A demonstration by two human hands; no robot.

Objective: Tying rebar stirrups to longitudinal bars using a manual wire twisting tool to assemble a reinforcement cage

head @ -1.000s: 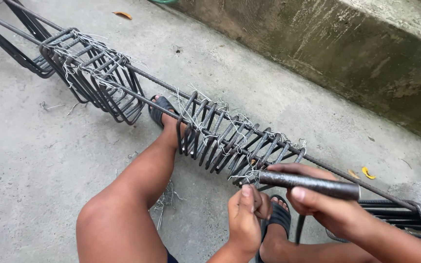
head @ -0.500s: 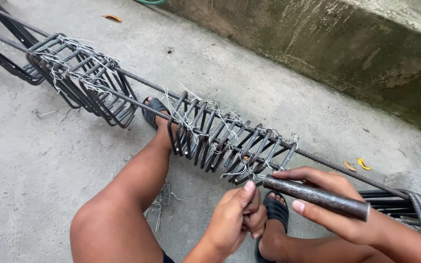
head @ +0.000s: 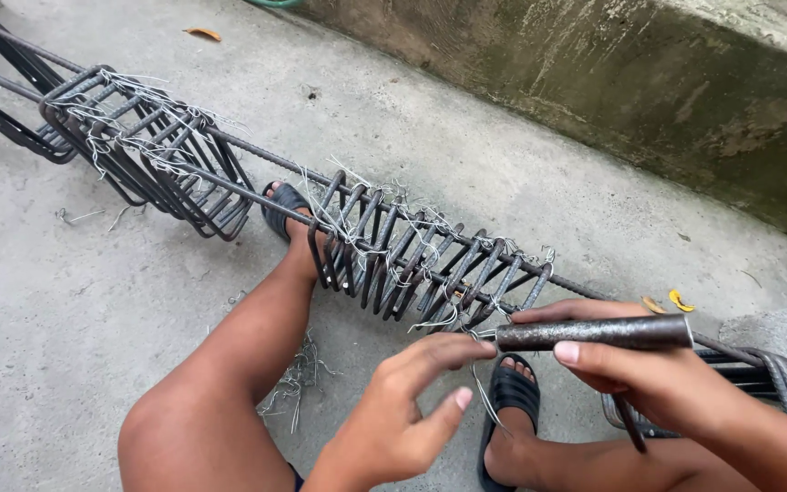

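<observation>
Since half a second earlier the left hand (head: 393,415) had loosened, fingers half open pinching thin tie wire (head: 483,387), while the right hand (head: 635,374) gripped the dark metal twisting tool (head: 594,333) at the stirrup cluster (head: 421,260) along the long rebar (head: 266,150), where many ties looked done, this one unfinished.

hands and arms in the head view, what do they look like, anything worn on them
Both hands, the left and the right, are bare: no gloves, rings or watch in view. The forearms show no sleeves. Fingernails are short and unpainted.
</observation>
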